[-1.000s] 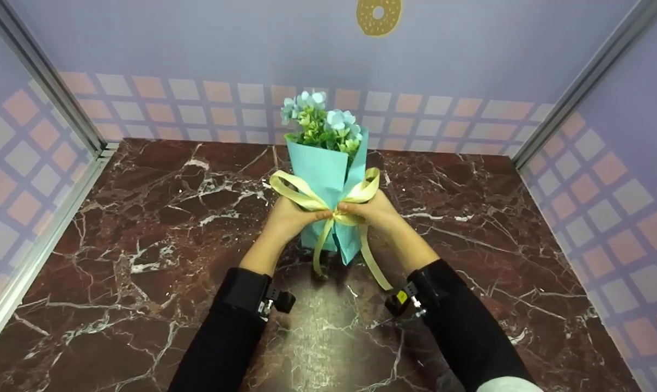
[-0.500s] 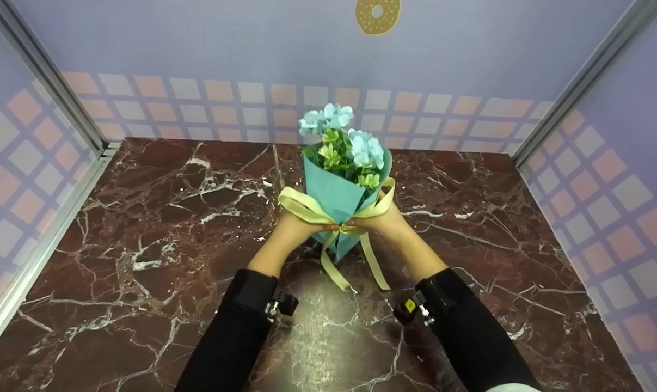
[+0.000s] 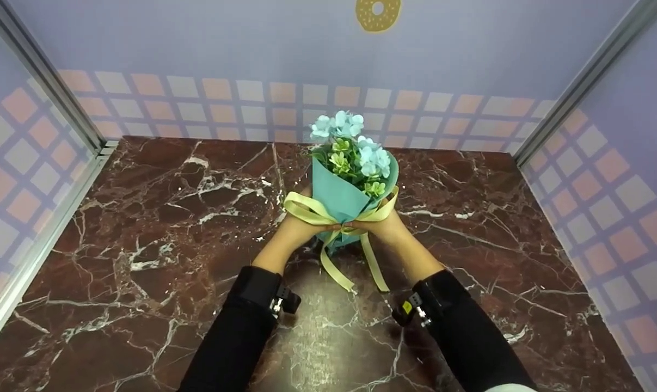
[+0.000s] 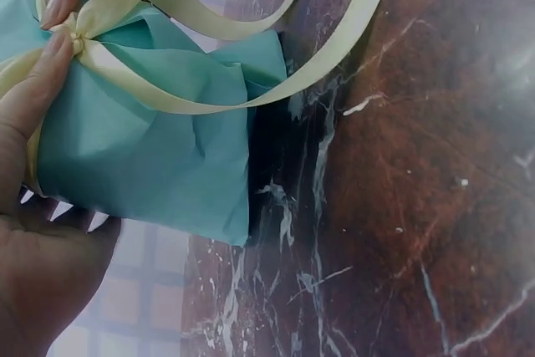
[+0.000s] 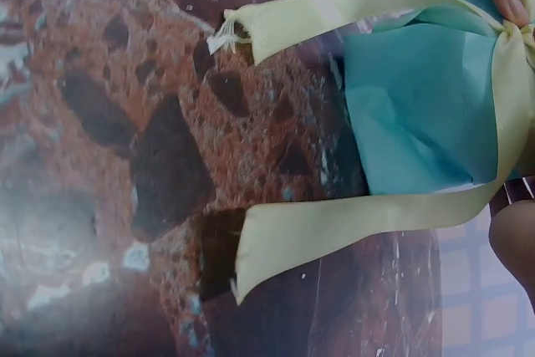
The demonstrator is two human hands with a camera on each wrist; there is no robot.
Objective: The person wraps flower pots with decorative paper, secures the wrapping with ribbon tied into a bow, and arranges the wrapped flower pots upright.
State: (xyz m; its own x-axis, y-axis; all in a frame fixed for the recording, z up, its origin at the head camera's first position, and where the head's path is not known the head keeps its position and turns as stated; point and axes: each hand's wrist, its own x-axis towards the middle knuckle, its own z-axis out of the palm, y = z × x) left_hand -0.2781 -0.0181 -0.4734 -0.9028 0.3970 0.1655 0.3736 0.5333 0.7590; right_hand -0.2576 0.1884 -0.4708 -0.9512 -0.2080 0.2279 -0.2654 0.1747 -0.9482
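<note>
A small bouquet stands between both hands in the head view, its pale blue flowers (image 3: 374,158) and green leaves poking out of teal wrapping paper (image 3: 336,190). Around its narrow waist runs a yellow ribbon (image 3: 309,211) tied in a bow, with two loose tails hanging toward me. My left hand (image 3: 301,226) grips the wrapping from the left, thumb at the knot (image 4: 78,41). From the right, my right hand (image 3: 385,224) grips it at the same height. The fingers behind the paper are mostly hidden. Whether the wrapping's lower end touches the table cannot be told.
The table (image 3: 159,294) is dark red-brown marble-patterned, with small pale specks near the bouquet. Behind it stands a lilac wall (image 3: 241,43) with pink and white squares. Similar panels close off the left and right sides.
Both hands have shifted the bouquet slightly right and nearer to me. Its top has tipped toward me, so more of the flowers and leaves shows and less of the lower wrapping.
</note>
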